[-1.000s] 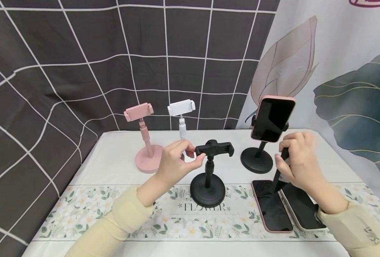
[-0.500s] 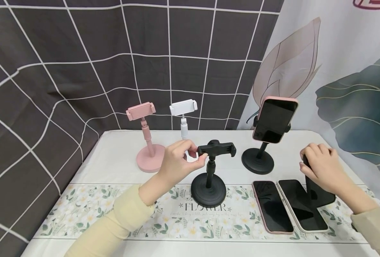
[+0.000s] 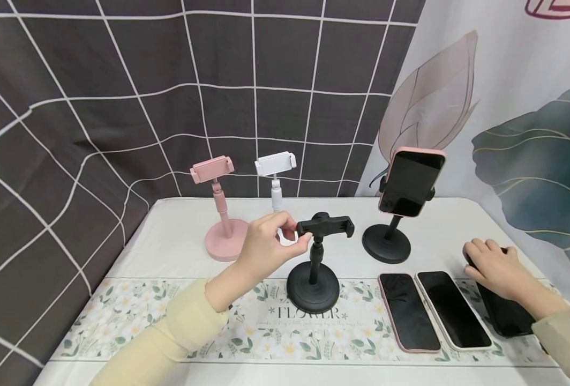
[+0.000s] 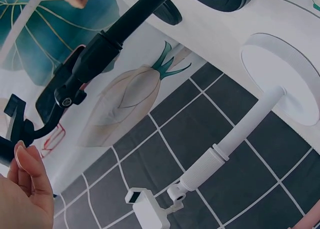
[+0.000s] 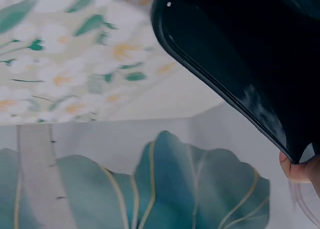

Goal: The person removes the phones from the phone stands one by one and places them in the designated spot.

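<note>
At the lower right, the right hand (image 3: 499, 271) has its fingers curled on a black phone (image 3: 505, 312), just beside a white-edged phone (image 3: 454, 310). In the centre, the left hand (image 3: 267, 241) pinches the clamp (image 3: 327, 225) of a black stand (image 3: 316, 256) between thumb and fingers. Farther back, left of centre, is a pink stand (image 3: 223, 208).

Dark gridded cloth (image 3: 169, 64) sweeps far and left, leafy drape (image 3: 502, 102) far right, floral band (image 3: 135, 316) crossing the white table (image 3: 169, 246)!
</note>
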The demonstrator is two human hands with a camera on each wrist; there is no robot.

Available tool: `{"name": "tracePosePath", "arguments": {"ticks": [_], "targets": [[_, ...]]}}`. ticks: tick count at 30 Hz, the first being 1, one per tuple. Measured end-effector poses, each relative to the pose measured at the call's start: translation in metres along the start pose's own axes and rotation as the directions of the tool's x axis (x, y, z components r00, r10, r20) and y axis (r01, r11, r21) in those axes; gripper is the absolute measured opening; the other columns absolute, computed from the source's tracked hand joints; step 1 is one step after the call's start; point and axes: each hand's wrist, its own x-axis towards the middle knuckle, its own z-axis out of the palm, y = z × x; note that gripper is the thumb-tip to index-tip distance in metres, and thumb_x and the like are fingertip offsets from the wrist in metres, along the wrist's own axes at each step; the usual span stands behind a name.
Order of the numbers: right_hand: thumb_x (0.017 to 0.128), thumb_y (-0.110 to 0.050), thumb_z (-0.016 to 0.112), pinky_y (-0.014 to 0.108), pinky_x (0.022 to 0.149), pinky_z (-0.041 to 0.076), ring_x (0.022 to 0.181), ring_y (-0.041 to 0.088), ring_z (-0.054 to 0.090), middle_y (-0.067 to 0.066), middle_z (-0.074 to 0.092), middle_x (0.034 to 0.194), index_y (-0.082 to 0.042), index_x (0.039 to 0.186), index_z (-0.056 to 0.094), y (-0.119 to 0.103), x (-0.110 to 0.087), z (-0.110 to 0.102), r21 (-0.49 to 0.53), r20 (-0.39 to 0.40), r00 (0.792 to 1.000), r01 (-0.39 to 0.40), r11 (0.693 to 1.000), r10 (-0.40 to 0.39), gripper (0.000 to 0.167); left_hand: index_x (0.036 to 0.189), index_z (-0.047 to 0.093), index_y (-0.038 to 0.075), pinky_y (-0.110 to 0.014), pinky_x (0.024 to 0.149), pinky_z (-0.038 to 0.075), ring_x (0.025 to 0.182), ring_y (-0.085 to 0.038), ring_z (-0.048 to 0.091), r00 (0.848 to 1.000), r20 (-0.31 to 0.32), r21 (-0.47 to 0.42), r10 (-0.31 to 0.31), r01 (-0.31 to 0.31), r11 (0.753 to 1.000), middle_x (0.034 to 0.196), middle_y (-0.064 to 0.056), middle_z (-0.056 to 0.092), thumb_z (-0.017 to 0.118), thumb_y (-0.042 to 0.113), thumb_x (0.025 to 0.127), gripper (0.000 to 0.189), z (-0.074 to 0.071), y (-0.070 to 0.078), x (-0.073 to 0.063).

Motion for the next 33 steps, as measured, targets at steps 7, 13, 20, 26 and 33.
{"name": "tracePosePath", "arguments": {"ticks": [7,13,20,26,33], "targets": [[0.086,-0.018,0.064,0.056,0.059,0.031,0.079,0.03,0.043,0.008,0.044,0.083,-0.008,0.085,0.044,0.01,-0.007,0.012,0.026,0.141,0.989,-0.052,0.998,0.048,0.022,0.067,0.054,0.007,-0.022,0.05,0.043,0.057,-0.009,0.053,1.0,0.002,0.004,-0.014,0.014,1.0,0.059,-0.001,0.058,0.073,0.009,0.07,0.019,0.002,0.001,0.0],[0.086,-0.019,0.063,0.053,0.059,0.032,0.079,0.027,0.043,0.006,0.046,0.084,-0.01,0.085,0.045,0.011,-0.008,0.016,0.051,0.174,0.983,-0.067,0.996,0.057,0.02,0.067,0.054,0.008,-0.018,0.051,0.04,0.057,-0.009,0.052,1.0,-0.003,0.013,-0.012,0.012,1.0,0.059,0.0,0.057,0.073,0.009,0.07,0.019,0.002,0.0,-0.001],[0.078,-0.013,0.072,0.05,0.064,0.035,0.08,0.029,0.046,0.011,0.051,0.091,-0.008,0.093,0.051,0.01,-0.009,0.024,0.224,0.105,0.993,-0.071,0.972,0.049,0.026,0.067,0.054,0.008,-0.015,0.051,0.038,0.057,-0.009,0.052,1.0,-0.009,0.022,-0.015,0.016,1.0,0.059,0.0,0.058,0.072,0.01,0.069,0.018,0.002,0.002,0.0],[0.074,-0.014,0.075,0.049,0.069,0.035,0.081,0.036,0.047,0.023,0.05,0.095,-0.003,0.096,0.053,0.012,-0.008,0.03,0.288,0.084,0.992,-0.11,0.951,0.089,0.033,0.071,0.051,0.009,-0.016,0.052,0.039,0.06,-0.011,0.053,0.996,0.031,0.02,-0.079,0.079,0.997,0.062,0.001,0.059,0.07,0.011,0.073,0.019,0.004,0.005,0.0],[0.074,-0.018,0.075,0.054,0.068,0.041,0.079,0.038,0.052,0.022,0.052,0.092,-0.002,0.094,0.055,0.01,-0.009,0.032,0.292,0.104,0.991,-0.114,0.95,0.087,0.032,0.091,0.046,0.006,-0.02,0.056,0.047,0.066,-0.013,0.056,0.981,0.079,-0.076,-0.175,0.181,0.981,0.075,-0.005,0.06,0.073,0.014,0.078,0.031,0.017,0.007,-0.006]]}}
